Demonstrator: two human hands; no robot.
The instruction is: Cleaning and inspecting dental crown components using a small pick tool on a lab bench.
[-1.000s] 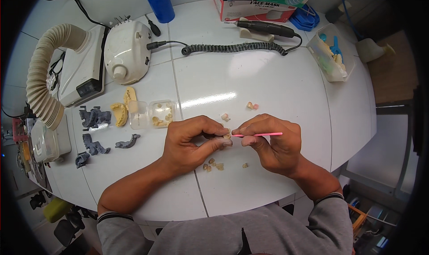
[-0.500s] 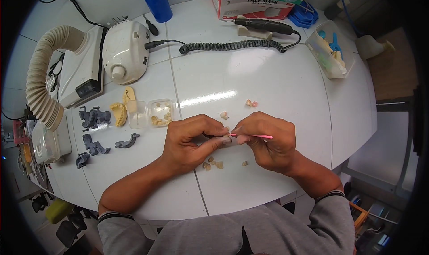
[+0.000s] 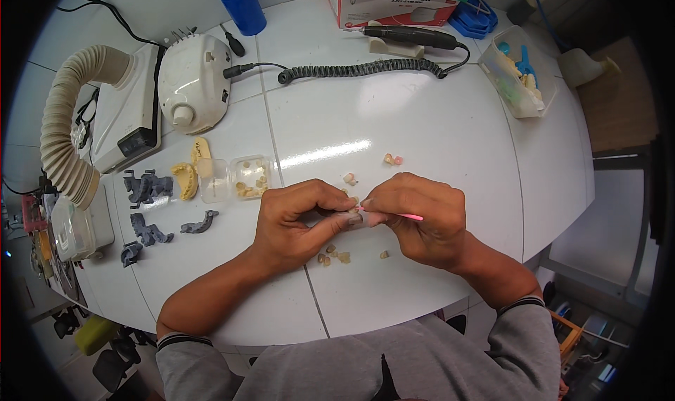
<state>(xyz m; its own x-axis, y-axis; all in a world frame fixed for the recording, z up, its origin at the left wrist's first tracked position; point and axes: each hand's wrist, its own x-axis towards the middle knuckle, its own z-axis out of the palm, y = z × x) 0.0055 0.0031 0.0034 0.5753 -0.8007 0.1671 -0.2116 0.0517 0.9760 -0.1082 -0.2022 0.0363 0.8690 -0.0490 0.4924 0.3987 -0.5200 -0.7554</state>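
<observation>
My left hand [image 3: 299,222] pinches a small pale tooth-like piece [image 3: 354,217] between thumb and fingertips over the white table [image 3: 436,120]. My right hand [image 3: 422,218] grips a thin pink stick tool [image 3: 408,217] whose tip meets that piece. Both hands touch at the fingertips. Several small tooth-shaped bits [image 3: 334,253] lie on the table just below my hands, and a few more [image 3: 390,160] lie just beyond them.
A clear small box of pale pieces [image 3: 249,176], yellow jaw casts [image 3: 188,176] and grey plastic parts [image 3: 148,190] lie at the left. A white motor unit [image 3: 190,85], ribbed hose [image 3: 67,141], coiled cable [image 3: 358,69], black handpiece [image 3: 411,37], blue can [image 3: 242,7] and clear tray [image 3: 517,78] stand farther back.
My hands stayed together in the same spot; the pink stick has slid further into my right fist, so less of it shows.
</observation>
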